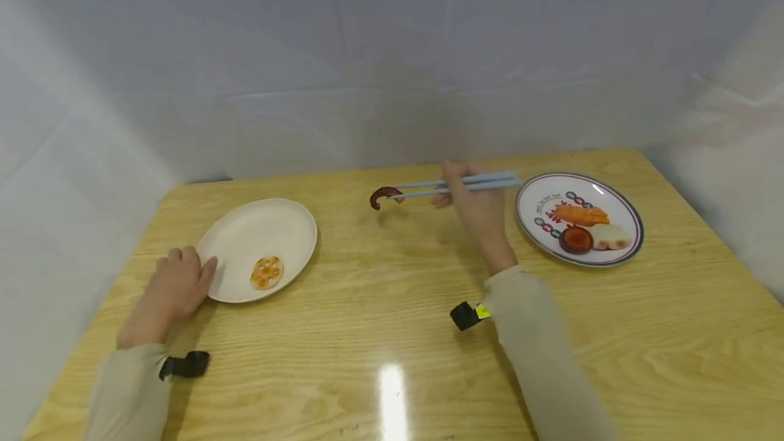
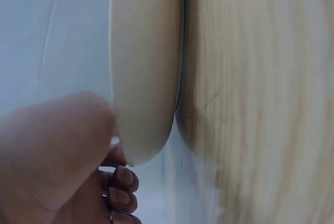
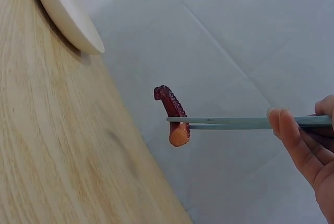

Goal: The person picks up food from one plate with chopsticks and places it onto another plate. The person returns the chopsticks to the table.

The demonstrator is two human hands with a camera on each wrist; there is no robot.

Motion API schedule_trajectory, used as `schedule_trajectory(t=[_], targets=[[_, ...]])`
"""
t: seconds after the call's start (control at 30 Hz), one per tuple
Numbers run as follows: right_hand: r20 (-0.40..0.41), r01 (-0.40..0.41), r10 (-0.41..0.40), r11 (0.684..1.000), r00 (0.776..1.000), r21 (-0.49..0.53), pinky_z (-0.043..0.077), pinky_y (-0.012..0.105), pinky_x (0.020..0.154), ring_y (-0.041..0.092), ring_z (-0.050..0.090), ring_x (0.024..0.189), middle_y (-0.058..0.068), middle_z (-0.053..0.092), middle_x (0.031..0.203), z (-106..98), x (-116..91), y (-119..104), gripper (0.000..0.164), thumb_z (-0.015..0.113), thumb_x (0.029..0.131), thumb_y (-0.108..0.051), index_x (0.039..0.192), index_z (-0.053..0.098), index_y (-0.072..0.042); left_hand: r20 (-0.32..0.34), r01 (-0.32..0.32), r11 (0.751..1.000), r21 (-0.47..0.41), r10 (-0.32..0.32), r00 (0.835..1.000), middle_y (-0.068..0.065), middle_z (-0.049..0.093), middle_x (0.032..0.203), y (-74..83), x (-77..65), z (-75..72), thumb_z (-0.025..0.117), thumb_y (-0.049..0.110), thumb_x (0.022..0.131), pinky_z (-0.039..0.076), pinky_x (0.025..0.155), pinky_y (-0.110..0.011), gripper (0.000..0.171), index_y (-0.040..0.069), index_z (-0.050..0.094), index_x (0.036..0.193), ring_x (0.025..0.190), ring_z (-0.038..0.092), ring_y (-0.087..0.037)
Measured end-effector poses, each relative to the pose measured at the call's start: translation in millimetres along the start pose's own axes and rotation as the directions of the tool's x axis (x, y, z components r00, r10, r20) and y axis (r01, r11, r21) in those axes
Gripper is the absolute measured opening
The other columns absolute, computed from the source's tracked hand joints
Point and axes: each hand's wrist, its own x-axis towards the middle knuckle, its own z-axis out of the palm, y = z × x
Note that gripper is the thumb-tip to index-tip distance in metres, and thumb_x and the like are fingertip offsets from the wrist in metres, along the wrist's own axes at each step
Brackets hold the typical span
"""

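My right hand [image 1: 480, 209] grips a pair of pale blue chopsticks [image 1: 490, 181] above the middle of the table. Between their tips hangs a curled dark red octopus tentacle [image 3: 172, 104] with an orange end, held off the tabletop. At the left, a cream plate [image 1: 245, 230] lies on the table with a round, browned, waffle-patterned food piece [image 1: 267, 272] near its front rim. My left hand [image 1: 177, 281] pinches this plate's left rim between thumb and fingers; the left wrist view shows the plate's side [image 2: 146, 67] against the thumb.
A white patterned plate [image 1: 539, 237] with a dark rim stands at the right. On it lie an orange food piece [image 1: 582, 215], a round brown piece [image 1: 576, 239] and a whitish piece [image 1: 610, 237]. A pale sheet [image 1: 392, 53] hangs behind the wooden table [image 1: 343, 346].
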Motion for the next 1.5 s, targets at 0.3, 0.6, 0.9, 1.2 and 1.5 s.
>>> schedule_trajectory(t=[0.3,0.6,0.9,1.2,1.5], targets=[[0.013,0.001,-0.001,0.998,1.0,0.061,0.054,0.032,0.051,0.012,0.065,0.05,0.028,0.064,0.07,12.2,-0.8,-1.4,0.031,0.061,0.096,-0.012,0.085,0.059,0.017,-0.055,-0.044,0.999,-0.012,0.044,0.998,-0.034,0.041,0.081,-1.6,-5.1,1.5,0.036,0.011,0.102,0.033,0.069,-0.059,0.029,-0.01,0.039,0.083,0.076,0.042,-0.054],[0.03,-0.004,0.002,0.998,1.0,0.056,0.054,0.033,0.051,0.011,0.065,0.05,0.031,0.064,0.072,22.1,-5.7,-3.1,0.03,0.06,0.096,-0.013,0.085,0.059,0.014,-0.028,-0.007,1.0,-0.013,0.006,1.0,-0.034,0.041,0.083,1.5,-3.2,0.1,0.034,0.014,0.103,0.034,0.069,-0.058,0.032,-0.011,0.038,0.084,0.078,0.041,-0.053],[0.058,-0.031,0.029,0.999,0.998,0.038,0.054,0.04,0.052,0.01,0.065,0.05,0.03,0.065,0.072,33.3,-8.9,-3.4,0.031,0.059,0.097,-0.015,0.084,0.058,0.013,-0.056,0.004,0.999,0.038,-0.002,0.998,-0.04,0.041,0.085,0.8,-4.7,0.1,0.034,0.013,0.102,0.03,0.079,-0.063,0.035,-0.019,0.039,0.088,0.086,0.04,-0.059],[0.082,-0.048,0.04,0.994,0.996,0.096,0.055,0.034,0.051,0.012,0.066,0.051,0.031,0.064,0.074,43.9,-14.0,-2.4,0.029,0.059,0.097,-0.011,0.083,0.058,0.015,-0.038,0.034,0.998,0.051,-0.032,0.999,-0.046,0.041,0.091,3.3,-6.9,-1.6,0.034,0.016,0.103,0.029,0.086,-0.065,0.042,-0.024,0.04,0.093,0.093,0.039,-0.063],[0.065,-0.064,0.056,0.989,0.996,0.134,0.054,0.037,0.049,0.013,0.064,0.048,0.033,0.063,0.071,50.7,-17.0,-3.2,0.03,0.06,0.096,-0.01,0.081,0.058,0.015,-0.046,0.039,0.998,0.04,-0.037,0.998,-0.047,0.041,0.092,4.5,-7.9,-0.7,0.034,0.018,0.103,0.029,0.085,-0.066,0.045,-0.026,0.04,0.095,0.095,0.037,-0.064]])
